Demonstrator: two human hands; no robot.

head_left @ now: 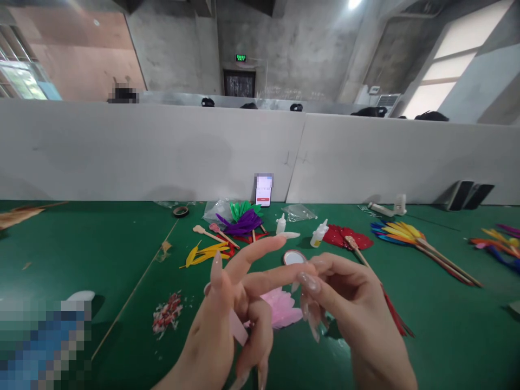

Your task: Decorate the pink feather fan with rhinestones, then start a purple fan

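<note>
While the left hand (pixel 215 319) rose over the near part of the green bench (pixel 125 260) with its thumb upright and two fingers stretched toward the right, its remaining fingers curled downward around a pale pink flat strip (pixel 239 327), holding it against the palm. The right hand (pixel 351 298) came in from the other side, wrist low and knuckles raised, its thumb and forefinger pinched on the tip of the lower outstretched finger; whether anything small lay between them could not be told. Its other fingers hung loosely bent.

Just beyond the left hand's curled fingers showed a pink feather cluster (pixel 281 310), partly hidden; whether it joined the strip could not be seen. A round white-faced disc with a reddish rim (pixel 294 258) lay behind the hands, and two small white plastic bottles (pixel 319 234) stood nearer the bench's far edge.
</note>
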